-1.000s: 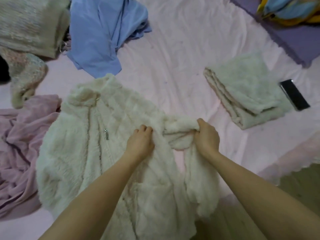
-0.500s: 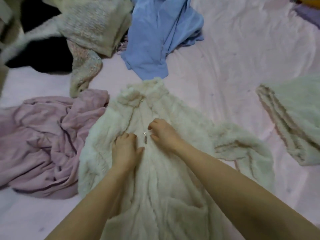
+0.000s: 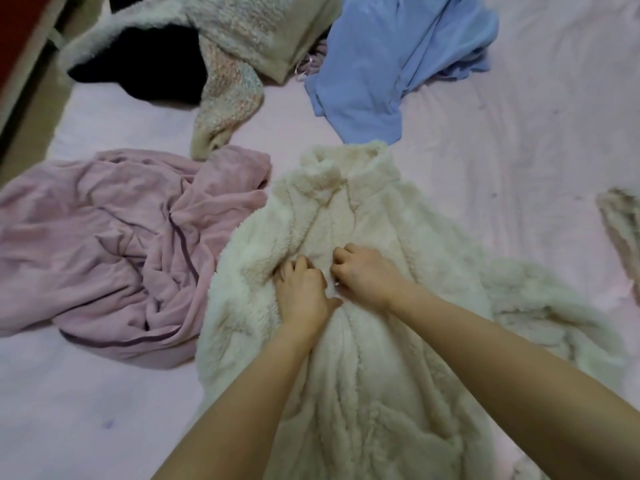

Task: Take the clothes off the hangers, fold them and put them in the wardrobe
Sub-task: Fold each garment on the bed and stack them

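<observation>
Here, in the head view, a cream fleece jacket (image 3: 363, 341) lies front-up on the pink bed sheet (image 3: 519, 140), collar pointing away. The left hand (image 3: 301, 292) presses curled fingers into the pile beside the zip; the right hand (image 3: 363, 275) pinches at the zip line. The jacket looks soft, bulky and light, so it is best held by its front edges or shoulders. The zip pull is hidden under the fingers, and the hem is cut off below.

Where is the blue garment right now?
In the head view, the blue garment lies crumpled at upper centre on the pink sheet, just beyond the white fleece jacket's collar, right of the knitted sweater.
</observation>
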Tool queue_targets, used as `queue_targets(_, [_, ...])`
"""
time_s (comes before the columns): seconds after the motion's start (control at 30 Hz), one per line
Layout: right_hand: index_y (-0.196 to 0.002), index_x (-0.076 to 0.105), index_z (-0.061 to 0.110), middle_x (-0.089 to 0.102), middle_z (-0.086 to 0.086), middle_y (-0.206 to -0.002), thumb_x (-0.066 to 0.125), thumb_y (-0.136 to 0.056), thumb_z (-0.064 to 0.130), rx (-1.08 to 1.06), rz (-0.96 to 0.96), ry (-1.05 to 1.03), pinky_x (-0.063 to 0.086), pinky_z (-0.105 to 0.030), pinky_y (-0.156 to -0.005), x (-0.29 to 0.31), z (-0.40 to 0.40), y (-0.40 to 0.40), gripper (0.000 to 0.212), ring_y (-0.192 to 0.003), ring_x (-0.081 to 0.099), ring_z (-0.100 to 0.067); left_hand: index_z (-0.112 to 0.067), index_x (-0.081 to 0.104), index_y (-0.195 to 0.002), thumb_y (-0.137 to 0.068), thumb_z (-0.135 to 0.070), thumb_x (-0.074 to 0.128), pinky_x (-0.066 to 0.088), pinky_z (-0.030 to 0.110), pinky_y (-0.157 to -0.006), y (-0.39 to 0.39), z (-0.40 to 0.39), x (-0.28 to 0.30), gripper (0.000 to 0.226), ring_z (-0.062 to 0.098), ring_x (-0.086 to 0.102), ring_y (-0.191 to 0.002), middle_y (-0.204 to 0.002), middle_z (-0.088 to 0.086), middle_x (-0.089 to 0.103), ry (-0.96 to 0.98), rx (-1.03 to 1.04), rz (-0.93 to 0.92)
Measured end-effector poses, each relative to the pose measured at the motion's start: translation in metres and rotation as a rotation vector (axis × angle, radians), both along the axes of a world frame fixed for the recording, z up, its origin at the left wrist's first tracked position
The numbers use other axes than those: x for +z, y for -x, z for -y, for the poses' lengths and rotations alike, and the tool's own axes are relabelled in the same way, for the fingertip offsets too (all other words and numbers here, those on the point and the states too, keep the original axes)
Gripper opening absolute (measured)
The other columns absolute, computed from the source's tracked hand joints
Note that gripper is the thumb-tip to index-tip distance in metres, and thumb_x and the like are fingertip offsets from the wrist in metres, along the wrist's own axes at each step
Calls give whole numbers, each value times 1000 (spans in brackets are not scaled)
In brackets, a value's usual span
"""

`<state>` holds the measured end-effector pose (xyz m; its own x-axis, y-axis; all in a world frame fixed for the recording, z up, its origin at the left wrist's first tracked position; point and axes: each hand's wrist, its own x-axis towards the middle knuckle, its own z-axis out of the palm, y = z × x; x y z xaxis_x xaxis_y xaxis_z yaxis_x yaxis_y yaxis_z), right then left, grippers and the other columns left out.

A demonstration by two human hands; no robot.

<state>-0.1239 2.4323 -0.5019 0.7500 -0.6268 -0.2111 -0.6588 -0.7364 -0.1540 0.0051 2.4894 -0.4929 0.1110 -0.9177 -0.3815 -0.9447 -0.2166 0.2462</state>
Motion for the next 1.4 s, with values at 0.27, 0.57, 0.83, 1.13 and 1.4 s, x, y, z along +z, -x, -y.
queue_targets(0.27, [-61,59,10,54,-5,-62,67,-65,6,89,120,149,38,-27,-43,-8,-4,0,10,-55,54,-23,-26,71,-96,-77,-60,66,27,37,-108,-3,-3,-3,40,19,38,-120,-125,-5,47,25,18,-9])
queue_targets(0.57, [-77,44,13,52,-5,-73,55,-86,6,-407,422,35,38,-36,-50,13,16,-4,16,-64,49,-24,-16,63,-112,-81,-34,71,22,41,-114,7,23,-4,37,25,38,-131,-129,9,57,-169,175,19])
queue_targets(0.83, [-71,44,5,56,-15,-68,47,-81,-5,-705,574,-175,45,-44,-62,13,54,-28,14,-65,53,-31,-15,53,-90,-81,-14,62,32,49,-108,-1,51,20,13,28,54,-113,-107,6,59,-383,30,-62])
queue_targets(1.13, [-84,57,2,67,-15,-71,52,-88,-2,-972,923,-656,55,-34,-68,21,41,-21,8,-65,68,-24,-20,68,-80,-87,-42,57,55,38,-68,0,52,13,25,24,65,-73,-77,4,69,23,303,-483])
queue_targets(1.4, [-88,67,5,68,-4,-74,68,-69,-5,-820,695,-541,51,-18,-67,21,46,-9,22,-65,62,-6,-18,59,-59,-82,-27,71,49,32,-59,-6,67,4,28,21,57,-53,-56,-3,57,-74,423,-594])
